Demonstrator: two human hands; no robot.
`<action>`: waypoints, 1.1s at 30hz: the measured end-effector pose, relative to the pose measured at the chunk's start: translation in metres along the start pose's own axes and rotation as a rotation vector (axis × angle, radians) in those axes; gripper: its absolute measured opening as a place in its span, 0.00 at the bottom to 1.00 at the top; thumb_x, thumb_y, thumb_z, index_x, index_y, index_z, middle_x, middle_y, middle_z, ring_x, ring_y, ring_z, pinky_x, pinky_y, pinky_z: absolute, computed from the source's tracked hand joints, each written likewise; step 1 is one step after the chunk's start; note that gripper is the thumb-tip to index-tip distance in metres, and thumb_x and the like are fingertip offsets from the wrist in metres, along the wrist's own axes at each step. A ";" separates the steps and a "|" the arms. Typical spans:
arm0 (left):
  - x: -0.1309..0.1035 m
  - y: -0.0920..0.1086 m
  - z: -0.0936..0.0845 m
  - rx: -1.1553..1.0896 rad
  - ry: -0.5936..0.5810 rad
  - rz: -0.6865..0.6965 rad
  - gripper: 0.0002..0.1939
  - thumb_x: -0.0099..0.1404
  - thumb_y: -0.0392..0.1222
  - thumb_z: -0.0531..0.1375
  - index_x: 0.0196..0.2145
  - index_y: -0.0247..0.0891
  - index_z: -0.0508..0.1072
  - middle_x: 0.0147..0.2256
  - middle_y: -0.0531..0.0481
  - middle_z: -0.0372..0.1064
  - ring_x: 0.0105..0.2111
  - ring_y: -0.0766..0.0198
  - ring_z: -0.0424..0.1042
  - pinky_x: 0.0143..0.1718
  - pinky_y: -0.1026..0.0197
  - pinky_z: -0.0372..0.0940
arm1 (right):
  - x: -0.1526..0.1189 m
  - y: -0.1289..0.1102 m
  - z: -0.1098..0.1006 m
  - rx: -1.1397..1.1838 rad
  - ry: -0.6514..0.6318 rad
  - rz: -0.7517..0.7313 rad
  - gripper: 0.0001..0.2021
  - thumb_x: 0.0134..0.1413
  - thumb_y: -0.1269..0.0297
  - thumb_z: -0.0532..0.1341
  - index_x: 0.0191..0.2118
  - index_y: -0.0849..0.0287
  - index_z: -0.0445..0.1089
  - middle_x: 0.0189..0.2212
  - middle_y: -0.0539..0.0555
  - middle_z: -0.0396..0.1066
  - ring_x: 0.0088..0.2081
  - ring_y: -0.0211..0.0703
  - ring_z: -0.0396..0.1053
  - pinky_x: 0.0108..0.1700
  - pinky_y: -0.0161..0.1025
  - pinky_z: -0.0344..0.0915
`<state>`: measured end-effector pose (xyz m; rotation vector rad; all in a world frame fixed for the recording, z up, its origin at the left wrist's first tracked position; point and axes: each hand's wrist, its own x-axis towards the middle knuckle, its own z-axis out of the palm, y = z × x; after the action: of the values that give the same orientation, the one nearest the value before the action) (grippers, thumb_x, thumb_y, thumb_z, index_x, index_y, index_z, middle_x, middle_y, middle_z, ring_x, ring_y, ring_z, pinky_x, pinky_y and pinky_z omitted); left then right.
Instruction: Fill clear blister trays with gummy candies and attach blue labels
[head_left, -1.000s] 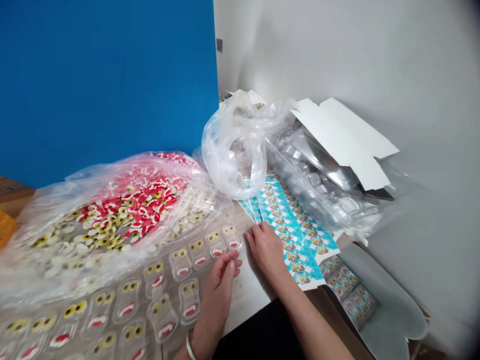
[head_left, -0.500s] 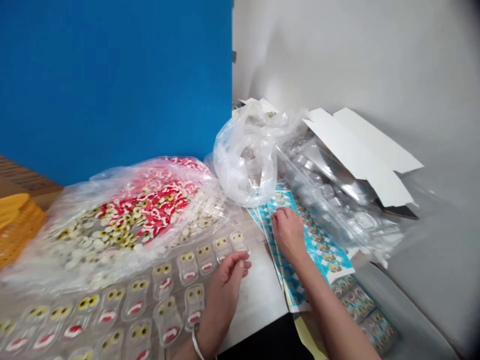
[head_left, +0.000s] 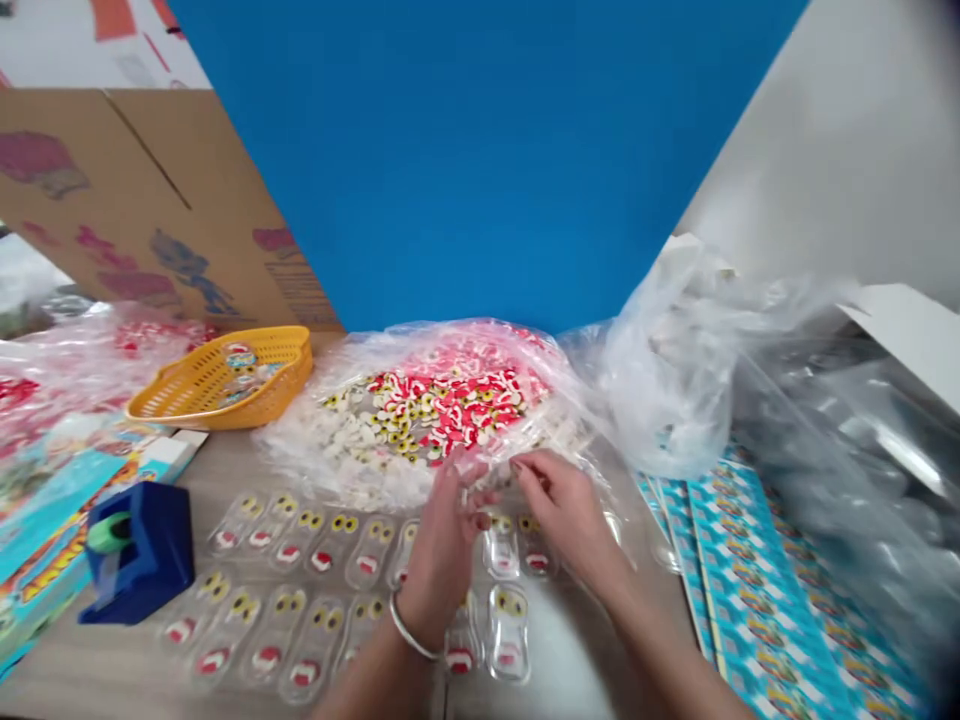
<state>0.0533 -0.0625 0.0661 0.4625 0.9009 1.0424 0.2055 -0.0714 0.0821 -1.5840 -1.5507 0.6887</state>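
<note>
My left hand [head_left: 448,540], with a bangle [head_left: 409,635] at the wrist, is raised over the table with its fingers curled. My right hand [head_left: 561,505] pinches close beside it. Between the fingertips shows a small clear plastic piece [head_left: 491,482], blurred and partly hidden, so its exact kind is unclear. Below the hands lie rows of clear plastic blister shells [head_left: 508,640], each with yellow eye pieces and a red-and-white mouth piece. Just behind them, an open clear bag [head_left: 330,475] holds a heap of loose eye and mouth pieces [head_left: 457,405].
A yellow basket [head_left: 292,385] and a blue tape dispenser [head_left: 161,560] stand at left. Printed blue card sheets [head_left: 750,590] lie at right, near a crumpled plastic bag [head_left: 667,370] and clear packaging [head_left: 847,440]. A blue panel [head_left: 487,160] and cardboard box [head_left: 150,200] rise behind.
The view has turned left. My right hand has left the card sheets and come beside my left hand. A clear piece now shows between them.
</note>
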 end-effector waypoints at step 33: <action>0.071 0.061 -0.062 -0.393 0.217 -0.065 0.12 0.70 0.41 0.56 0.50 0.40 0.69 0.39 0.44 0.75 0.33 0.62 0.75 0.30 0.64 0.68 | 0.132 0.002 0.121 -0.257 -0.247 -0.156 0.07 0.58 0.71 0.60 0.39 0.56 0.75 0.38 0.52 0.71 0.37 0.40 0.70 0.41 0.36 0.63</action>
<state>-0.0153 0.0232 0.0442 -0.0093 0.8678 1.1912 0.1197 0.0785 0.0359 -1.5839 -1.9896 0.6359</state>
